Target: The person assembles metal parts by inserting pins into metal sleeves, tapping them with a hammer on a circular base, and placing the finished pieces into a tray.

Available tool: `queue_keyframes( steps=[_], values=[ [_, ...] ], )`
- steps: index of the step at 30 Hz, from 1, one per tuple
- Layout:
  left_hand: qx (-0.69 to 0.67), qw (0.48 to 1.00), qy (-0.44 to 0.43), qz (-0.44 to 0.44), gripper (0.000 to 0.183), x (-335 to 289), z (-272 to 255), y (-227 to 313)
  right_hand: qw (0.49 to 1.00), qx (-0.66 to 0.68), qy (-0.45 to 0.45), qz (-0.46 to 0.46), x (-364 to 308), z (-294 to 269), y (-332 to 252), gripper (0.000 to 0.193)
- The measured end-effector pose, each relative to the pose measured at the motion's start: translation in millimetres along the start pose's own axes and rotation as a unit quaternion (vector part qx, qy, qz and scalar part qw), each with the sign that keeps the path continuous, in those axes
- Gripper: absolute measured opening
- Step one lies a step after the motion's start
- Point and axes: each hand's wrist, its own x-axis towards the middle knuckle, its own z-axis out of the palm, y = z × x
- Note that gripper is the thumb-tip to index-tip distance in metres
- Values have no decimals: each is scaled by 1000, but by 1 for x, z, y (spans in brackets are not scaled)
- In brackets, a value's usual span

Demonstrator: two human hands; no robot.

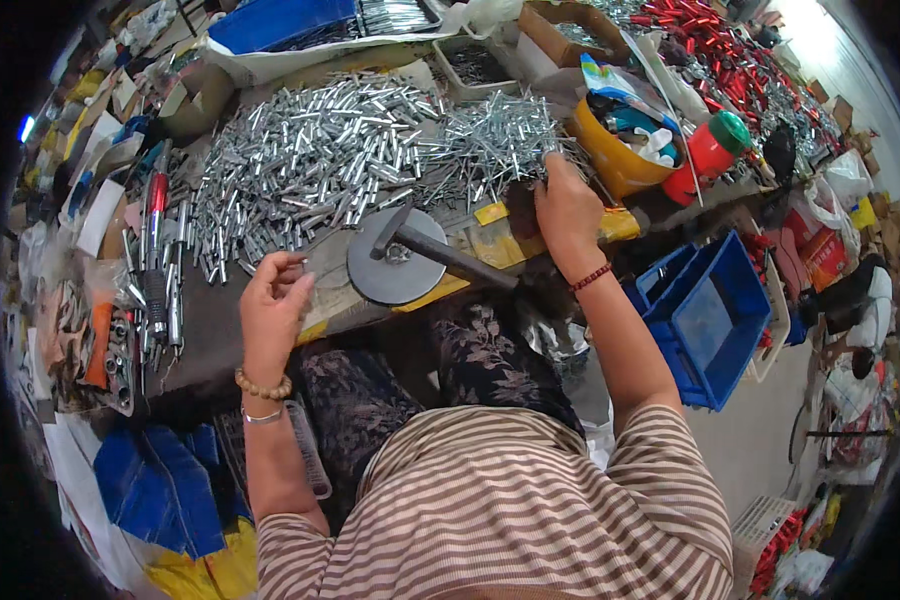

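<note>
My left hand (273,302) is held at the bench edge, left of a round grey metal disc (370,270). Its fingers curl toward the thumb, and anything small between them is too fine to make out. A hammer (440,252) lies across the disc, its dark handle pointing toward me. My right hand (570,208) reaches to the near right edge of a heap of thin metal pins (495,140). Its fingertips are pinched together among the pins, and what they grip is hidden. Left of the pins spreads a large heap of short silver metal tubes (315,150).
An orange tub (615,155) and a red bottle with a green cap (705,160) stand right of my right hand. Blue crates (715,320) are below the bench. Screwdriver-like tools (157,240) lie at left; red metal parts (715,60) pile up at far right.
</note>
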Motion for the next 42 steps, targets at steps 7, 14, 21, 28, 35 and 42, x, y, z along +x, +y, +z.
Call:
queue_keyframes(
  steps=[7, 14, 21, 28, 35, 42],
  values=[
    [-325, 940, -50, -90, 24, -20, 43, 9, 984, 146, -85, 55, -26, -35, -34, 29],
    [-128, 988, -76, -29, 16, -20, 54, 10, 936, 228, -153, -222, -46, -58, -94, 12],
    [60, 988, -31, 137, 17, -20, 52, 11, 927, 194, -146, -284, -54, -47, -111, 9],
    [66, 990, -45, 115, 14, -18, 49, 9, 921, 195, -158, -297, -50, -43, -109, 11],
    [40, 994, -63, 84, 14, -15, 49, 10, 909, 205, -170, -320, -46, -41, -108, 13],
    [21, 991, -62, 114, 12, -13, 49, 7, 893, 199, -154, -372, -44, -34, -114, 12]
  ],
)
